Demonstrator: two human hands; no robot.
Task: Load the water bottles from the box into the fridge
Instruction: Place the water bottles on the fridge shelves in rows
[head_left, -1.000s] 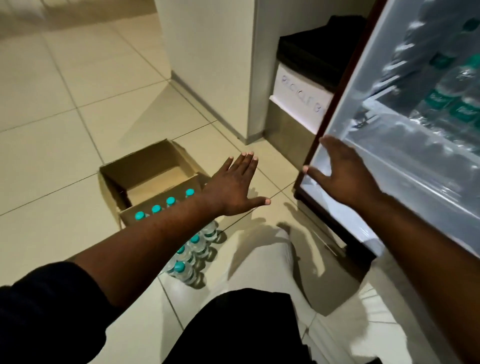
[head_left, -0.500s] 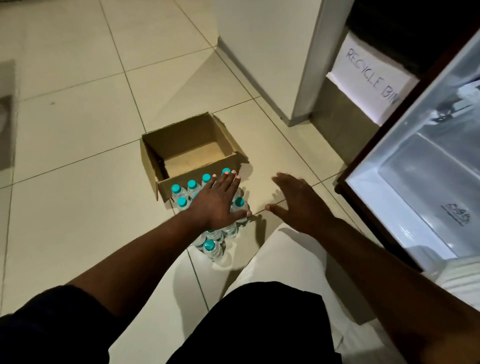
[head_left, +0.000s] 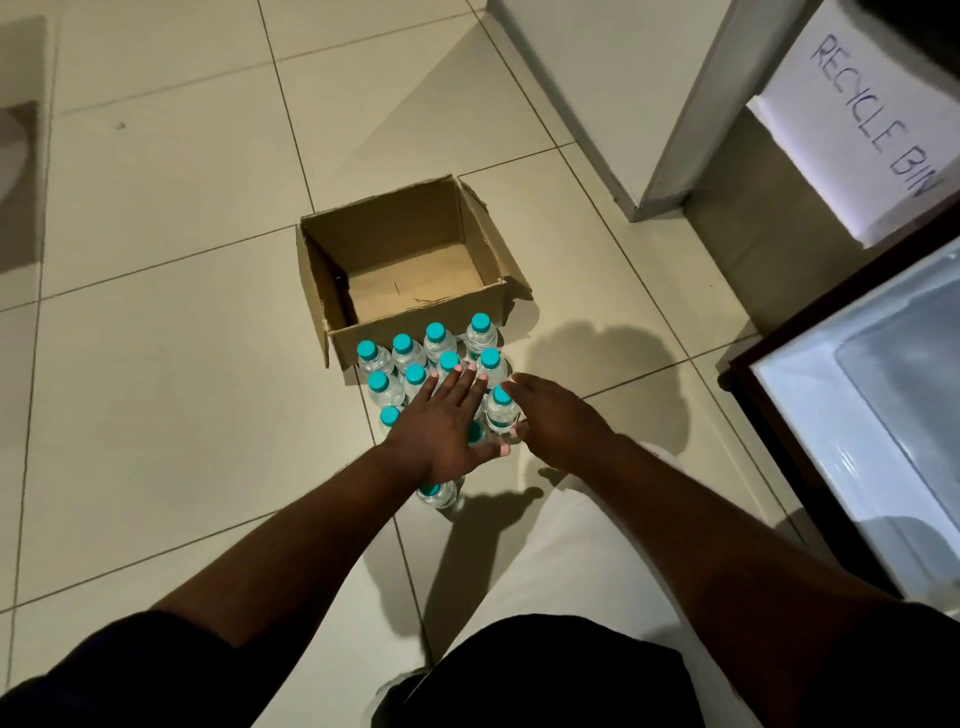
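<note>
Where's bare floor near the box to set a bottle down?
Open tiles left of the box and bottles, and between box and fridge. The box is empty. Crowded in front of it, where bottles stand and the left hand and right hand reach.

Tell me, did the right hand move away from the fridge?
Yes. The right hand went from the fridge leftward and down to the water bottles by the box.

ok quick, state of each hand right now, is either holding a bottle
Left hand: open, fingers straight, flat over the water bottles, holding nothing.
Right hand: at one bottle; cannot tell whether its fingers have closed round it.
</note>
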